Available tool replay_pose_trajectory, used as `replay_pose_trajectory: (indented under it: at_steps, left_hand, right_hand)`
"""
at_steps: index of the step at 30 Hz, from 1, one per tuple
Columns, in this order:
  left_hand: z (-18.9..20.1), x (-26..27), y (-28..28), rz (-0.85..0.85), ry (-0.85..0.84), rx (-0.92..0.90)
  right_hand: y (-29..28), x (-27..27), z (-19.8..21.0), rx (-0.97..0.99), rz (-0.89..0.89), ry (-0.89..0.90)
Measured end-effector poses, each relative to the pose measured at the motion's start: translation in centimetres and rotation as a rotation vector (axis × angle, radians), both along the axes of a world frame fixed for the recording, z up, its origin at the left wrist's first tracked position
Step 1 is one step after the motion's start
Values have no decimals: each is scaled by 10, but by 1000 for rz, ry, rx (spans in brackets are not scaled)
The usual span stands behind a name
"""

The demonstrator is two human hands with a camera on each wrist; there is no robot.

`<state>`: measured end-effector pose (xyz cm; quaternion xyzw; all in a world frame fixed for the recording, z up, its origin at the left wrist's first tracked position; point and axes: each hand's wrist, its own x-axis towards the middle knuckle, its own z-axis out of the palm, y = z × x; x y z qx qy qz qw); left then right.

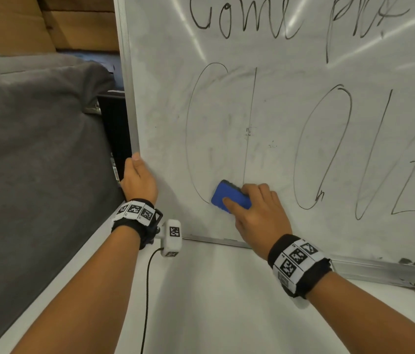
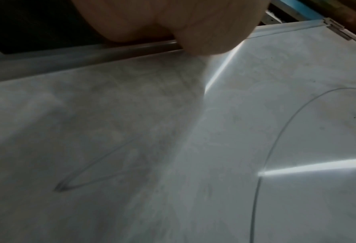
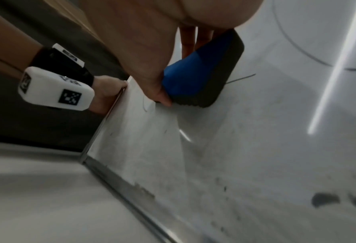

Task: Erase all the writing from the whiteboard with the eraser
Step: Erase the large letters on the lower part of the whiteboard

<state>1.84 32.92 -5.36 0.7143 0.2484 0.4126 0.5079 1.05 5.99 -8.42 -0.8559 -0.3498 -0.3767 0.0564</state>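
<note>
On my far left is a gray cushion [image 1: 35, 149], soft and dark. Next comes my left hand [image 1: 138, 181]. It grips the left edge of the whiteboard [image 1: 272, 111], with my thumb on the front and my fingers curled round behind the metal frame. The whiteboard stands on a white table [image 1: 214, 290] and leans back a little. A black cable [image 1: 147, 284] runs down the table from the white camera on my left wrist. A bit more to the right is the blue eraser [image 1: 229, 196]. My right hand [image 1: 258, 213] holds it, thumb on one side and fingers on the other, and its dark pad is pressed flat on the board, low down near the bottom of a big, faint letter. Above and to the right there is black writing [image 1: 329, 149] on the board, with big letters and a line of smaller words at the top.
</note>
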Motion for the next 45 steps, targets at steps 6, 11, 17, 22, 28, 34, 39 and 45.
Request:
replay_pose_trajectory:
  at_steps: [6,11,17,22,28,34,39,45]
  left_hand:
    - [-41,-12,8,-38,134,-14]
    - [-67,-25,7,-100,299,-17]
    - [-100,-41,23,-368,468,-59]
    - [-118,-44,29,-413,551,-71]
    - [-114,-42,25,-370,666,-88]
    - [-112,-42,27,-370,650,-119]
    - [-117,-43,16,-279,629,-31]
    - [-117,-44,15,-275,642,-29]
  right_hand:
    - [-5,0,8,89,-19,41]
    - [8,-2,-4,-77,42,14]
    - [20,-1,1,-39,-4,21]
    - [31,-6,-19,-129,64,56]
    - [43,2,0,-38,46,30]
    - [29,-5,-23,-122,93,44]
    - [45,6,16,32,65,17]
    - [48,4,-8,-61,131,50]
